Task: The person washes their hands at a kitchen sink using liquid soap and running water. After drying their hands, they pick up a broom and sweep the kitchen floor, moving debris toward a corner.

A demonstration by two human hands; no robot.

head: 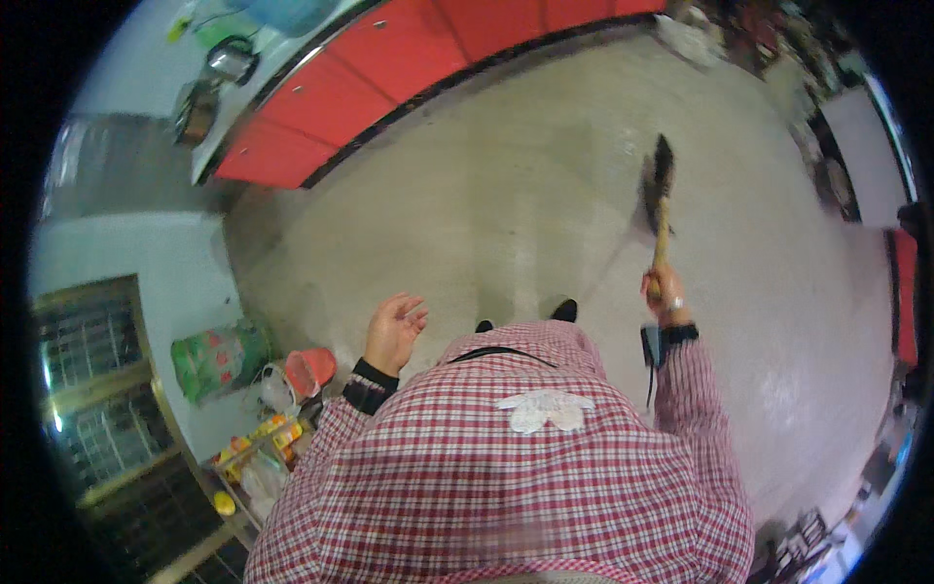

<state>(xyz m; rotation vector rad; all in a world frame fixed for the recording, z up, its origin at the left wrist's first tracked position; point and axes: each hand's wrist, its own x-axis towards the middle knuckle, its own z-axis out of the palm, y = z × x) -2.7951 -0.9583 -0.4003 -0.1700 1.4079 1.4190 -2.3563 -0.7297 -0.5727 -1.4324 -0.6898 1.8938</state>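
Observation:
My right hand [665, 292] is closed around the light wooden or bamboo handle of a long tool [662, 230], seen to the right of my body. The tool's dark head [663, 164] points away from me over the floor; whether it is a brush or a broom cannot be told. A small dark device [651, 346] with a cord is at my right wrist. Empty, with its fingers apart and slightly curled, my left hand [395, 328] is held out left of my red checked smock [511, 467].
Red cabinets [365, 66] run along the far left, their counter holding a metal pot [232, 60]. A green patterned container [219, 358], a red bucket [310, 371] and a rack with packages [252, 452] stand at left. Clutter [759, 44] lines the far right. Pale floor [511, 190] lies ahead.

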